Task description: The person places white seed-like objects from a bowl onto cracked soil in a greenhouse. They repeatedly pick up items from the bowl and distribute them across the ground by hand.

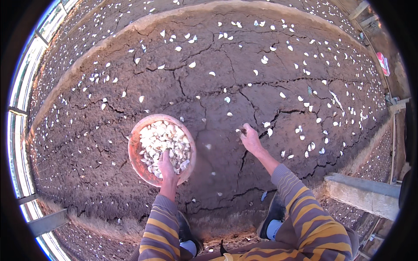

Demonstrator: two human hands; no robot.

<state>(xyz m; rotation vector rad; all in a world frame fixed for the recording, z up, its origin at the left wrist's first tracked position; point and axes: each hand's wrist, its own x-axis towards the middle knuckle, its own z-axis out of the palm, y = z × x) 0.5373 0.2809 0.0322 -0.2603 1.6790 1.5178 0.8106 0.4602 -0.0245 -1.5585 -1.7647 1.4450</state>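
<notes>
A round reddish-orange bowl (135, 152) full of pale garlic cloves (159, 135) is in front of me on the left. My left hand (167, 167) grips its near rim, the thumb lying inside over the cloves; the other fingers are mostly hidden. To the right of the bowl, my right hand (249, 138) is low over the brown soil (222, 139), its fingers pinched together. A small pale garlic clove (238, 130) shows at those fingertips. Loose cloves lie around that hand, among them one garlic clove (270, 132) just to its right.
Cracked soil strewn with many cloves spreads to a raised earth ridge (143, 21) at the far side. My shoes (272, 215) stand at the near edge. A concrete beam (363, 193) juts in at right, a shorter beam (48, 222) at lower left. A red-and-white packet (383, 64) lies far right.
</notes>
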